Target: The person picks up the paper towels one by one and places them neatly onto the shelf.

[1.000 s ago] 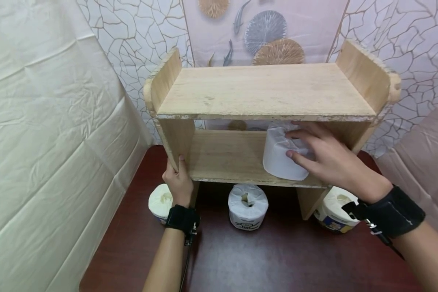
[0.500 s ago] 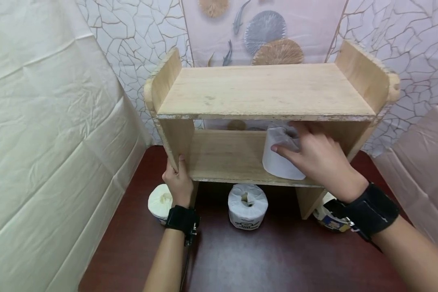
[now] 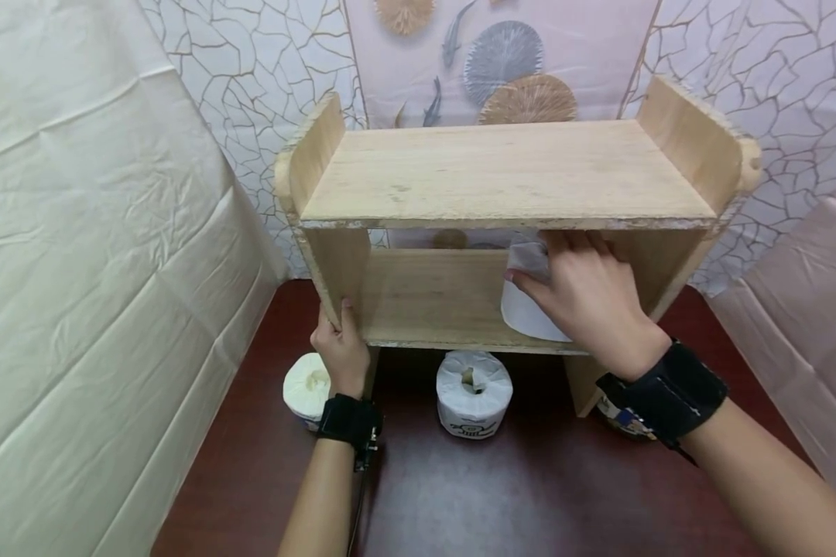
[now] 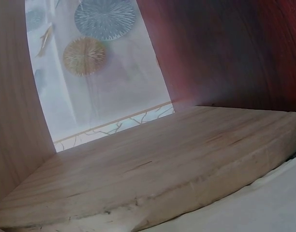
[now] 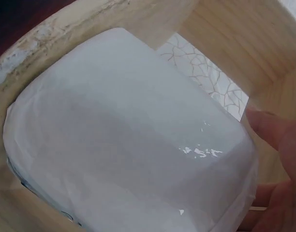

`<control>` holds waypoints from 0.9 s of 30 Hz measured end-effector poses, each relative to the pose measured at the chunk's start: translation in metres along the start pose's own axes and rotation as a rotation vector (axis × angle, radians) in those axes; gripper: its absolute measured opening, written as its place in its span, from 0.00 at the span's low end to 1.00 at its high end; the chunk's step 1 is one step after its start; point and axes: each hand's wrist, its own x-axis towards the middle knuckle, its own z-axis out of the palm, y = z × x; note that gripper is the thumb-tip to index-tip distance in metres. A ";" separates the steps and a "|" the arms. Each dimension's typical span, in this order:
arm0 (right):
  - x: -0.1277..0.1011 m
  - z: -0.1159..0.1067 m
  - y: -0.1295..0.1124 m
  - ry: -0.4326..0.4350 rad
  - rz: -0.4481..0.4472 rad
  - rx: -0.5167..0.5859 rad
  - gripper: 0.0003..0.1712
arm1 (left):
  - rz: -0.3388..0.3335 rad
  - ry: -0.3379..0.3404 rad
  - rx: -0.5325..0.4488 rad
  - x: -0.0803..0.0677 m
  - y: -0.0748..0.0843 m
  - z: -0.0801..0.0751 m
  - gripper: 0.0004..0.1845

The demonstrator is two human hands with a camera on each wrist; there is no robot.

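A two-tier wooden shelf (image 3: pixel 501 170) stands on the dark red table (image 3: pixel 460 495). My left hand (image 3: pixel 343 352) grips the front edge of its left side panel, thumb on the inner face. On the middle board, towards the right, a white wrapped toilet roll (image 3: pixel 525 305) stands upright. My right hand (image 3: pixel 592 294) reaches in under the top board and holds this roll by its upper end, thumb at the left and fingers over the top. In the right wrist view the roll's smooth wrapper (image 5: pixel 114 125) fills the middle, fingers at its top end.
Below the middle board, a wrapped toilet roll (image 3: pixel 474 394) stands on the table. Another roll (image 3: pixel 308 389) is left of the shelf; a third, printed one (image 3: pixel 623 418) sits at the right, mostly hidden by my wrist. Pale cloth (image 3: pixel 111 271) hangs at the left.
My right hand has moved left and closer over the roll on the middle board, its thumb now across to the roll's left side. My left hand stays on the side panel.
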 end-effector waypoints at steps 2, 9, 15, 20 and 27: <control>0.001 0.002 -0.001 -0.001 0.005 -0.007 0.34 | 0.005 -0.002 -0.003 0.000 0.000 0.000 0.12; 0.005 0.010 -0.012 -0.009 -0.009 -0.090 0.29 | 0.010 0.000 -0.004 -0.001 0.000 0.001 0.13; 0.008 0.016 -0.022 0.018 0.016 -0.192 0.26 | 0.007 0.004 0.004 0.001 0.000 0.000 0.13; 0.012 0.019 -0.026 0.051 0.006 -0.262 0.28 | 0.002 0.015 0.002 0.001 -0.001 0.001 0.11; 0.021 0.022 -0.033 0.005 0.063 -0.255 0.29 | 0.001 0.027 0.003 0.002 -0.001 0.003 0.08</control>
